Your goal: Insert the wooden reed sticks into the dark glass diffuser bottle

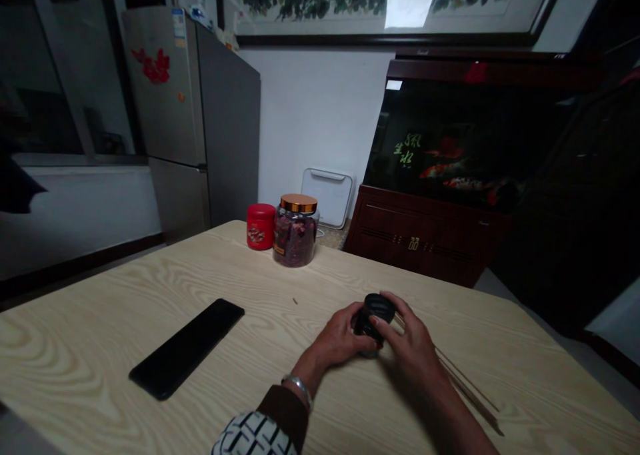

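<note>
Both hands meet around a small dark round container [379, 304] at the right of the table. Its top is a black ring-shaped rim, and a bit of red shows lower down by my fingers. My left hand [345, 338] wraps its lower left side. Thumb and fingers of my right hand [407, 335] grip the black rim from the right. Whether the rim is a separate lid, I cannot tell. Several thin wooden sticks [467, 388] lie on the table, passing beneath my right hand and wrist.
On the wood-grain table [240, 381] lies a flat black slab with rounded corners [187, 348], at left. A red canister [261, 227] and a glass jar of dried flowers with a copper lid [295, 231] stand at the far edge. Behind are a fridge [230, 121] and a fish tank [450, 135].
</note>
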Demonstrator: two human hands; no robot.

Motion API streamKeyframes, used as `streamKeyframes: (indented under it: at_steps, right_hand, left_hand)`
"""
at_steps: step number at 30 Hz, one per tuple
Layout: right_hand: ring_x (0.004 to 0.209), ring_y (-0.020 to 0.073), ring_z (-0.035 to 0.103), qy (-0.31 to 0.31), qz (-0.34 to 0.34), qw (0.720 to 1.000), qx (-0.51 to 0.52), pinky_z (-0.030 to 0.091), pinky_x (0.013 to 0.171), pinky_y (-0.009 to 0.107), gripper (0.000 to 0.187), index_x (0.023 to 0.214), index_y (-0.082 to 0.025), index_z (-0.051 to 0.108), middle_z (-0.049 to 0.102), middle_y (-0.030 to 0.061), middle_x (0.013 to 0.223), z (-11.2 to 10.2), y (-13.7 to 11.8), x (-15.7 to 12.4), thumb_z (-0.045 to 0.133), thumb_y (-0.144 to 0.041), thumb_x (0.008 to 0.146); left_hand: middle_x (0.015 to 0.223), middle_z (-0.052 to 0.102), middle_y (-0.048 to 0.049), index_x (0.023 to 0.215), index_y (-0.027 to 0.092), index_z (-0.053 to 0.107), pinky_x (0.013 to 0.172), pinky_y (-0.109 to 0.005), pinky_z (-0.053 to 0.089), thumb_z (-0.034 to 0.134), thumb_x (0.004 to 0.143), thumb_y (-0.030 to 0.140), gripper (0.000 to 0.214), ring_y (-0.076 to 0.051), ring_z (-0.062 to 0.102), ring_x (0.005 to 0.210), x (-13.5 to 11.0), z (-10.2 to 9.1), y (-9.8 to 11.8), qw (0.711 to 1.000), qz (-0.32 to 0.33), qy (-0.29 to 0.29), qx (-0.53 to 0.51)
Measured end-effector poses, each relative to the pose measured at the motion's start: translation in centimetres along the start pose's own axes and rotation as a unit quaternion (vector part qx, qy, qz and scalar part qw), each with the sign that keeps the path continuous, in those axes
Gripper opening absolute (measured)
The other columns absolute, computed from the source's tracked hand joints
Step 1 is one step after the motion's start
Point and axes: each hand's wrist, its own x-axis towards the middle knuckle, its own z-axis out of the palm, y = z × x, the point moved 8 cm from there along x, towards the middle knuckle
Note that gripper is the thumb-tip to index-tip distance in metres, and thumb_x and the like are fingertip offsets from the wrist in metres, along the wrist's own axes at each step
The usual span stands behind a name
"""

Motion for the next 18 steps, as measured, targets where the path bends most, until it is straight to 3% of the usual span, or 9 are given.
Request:
streamKeyframes:
  at_steps: [5, 11, 15, 18]
  right_hand:
    - [0.125, 0.0300, 0.052, 0.014, 0.020, 1.000, 0.006, 0.038, 0.108, 0.048, 0.054, 0.129, -0.021, 0.053, 0.058, 0.0124, 0.134, 0.3, 0.1, -0.5, 0.063, -0.047, 0.082]
    - [0.123, 0.0291, 0.054, 0.010, 0.047, 0.996, 0.079, 0.044, 0.104, 0.047, 0.072, 0.140, -0.026, 0.040, 0.051, 0.0103, 0.141, 1.4, 1.7, -1.0, 0.069, -0.046, 0.078]
    - [0.114, 0.0291, 0.061, -0.013, 0.065, 0.988, 0.137, 0.046, 0.101, 0.046, 0.061, 0.129, -0.022, 0.051, 0.062, 0.0115, 0.128, 2.5, 3.5, -1.2, 0.070, -0.046, 0.077]
    - [0.113, 0.0293, 0.062, -0.027, 0.061, 0.984, 0.168, 0.047, 0.099, 0.045, 0.054, 0.122, -0.021, 0.057, 0.067, 0.0110, 0.120, 3.1, 4.1, -1.4, 0.069, -0.050, 0.077]
  left_hand:
    - [0.105, 0.067, -0.0061, 0.120, 0.016, 0.061, 0.080, -0.027, 0.045, 0.080, 0.060, 0.014, 0.063, -0.021, 0.059, 0.095, 0.1, 0.1, 0.0, 1.000, 0.004, -0.002, 0.007]
    - [0.108, 0.067, -0.0068, 0.121, 0.017, 0.060, 0.085, -0.030, 0.046, 0.079, 0.061, 0.013, 0.063, -0.023, 0.060, 0.100, 0.2, 0.1, -0.6, 1.000, -0.001, -0.013, -0.007]
    - [0.110, 0.066, -0.0083, 0.123, 0.016, 0.057, 0.086, -0.032, 0.047, 0.077, 0.060, 0.009, 0.067, -0.024, 0.060, 0.101, 0.0, 0.4, -0.4, 0.999, -0.010, -0.041, -0.011]
    - [0.119, 0.063, -0.0094, 0.128, 0.017, 0.053, 0.095, -0.035, 0.044, 0.070, 0.059, 0.003, 0.072, -0.026, 0.057, 0.110, -0.2, 0.5, 0.3, 0.998, 0.001, -0.063, -0.025]
